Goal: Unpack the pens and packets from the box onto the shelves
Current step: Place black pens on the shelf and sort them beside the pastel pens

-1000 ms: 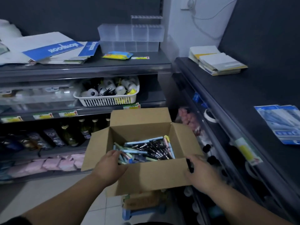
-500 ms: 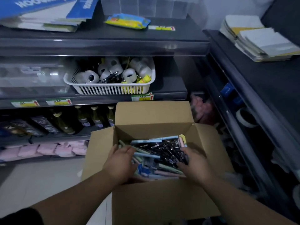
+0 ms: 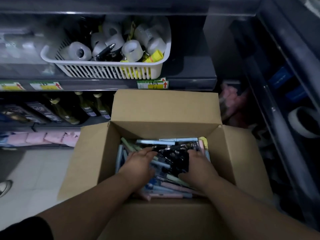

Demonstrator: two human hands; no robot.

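We look down into an open cardboard box (image 3: pixel 161 108), its four flaps folded outward, standing in front of the shelves (image 3: pixel 190 82). Both of our hands are inside it. The left hand (image 3: pixel 140 163) lies palm down on the pastel pens (image 3: pixel 166 189), its fingers (image 3: pixel 149 152) fairly straight and close together, the tips touching the left side of a heap of black pens (image 3: pixel 174 154). The right hand (image 3: pixel 199 165) rests against the right side of the same heap. Its fingers bend over the black pens, but we cannot tell whether they are clamped on any. All the pens are in the box, lying in a loose layer across its bottom.

On the shelf beyond, a white slotted basket (image 3: pixel 103 71) holds tape rolls (image 3: pixel 79 51). Below it stand dark bottles (image 3: pixel 60 110), and pink packets (image 3: pixel 43 137) lie lower down beside the tiled floor (image 3: pixel 34 170).
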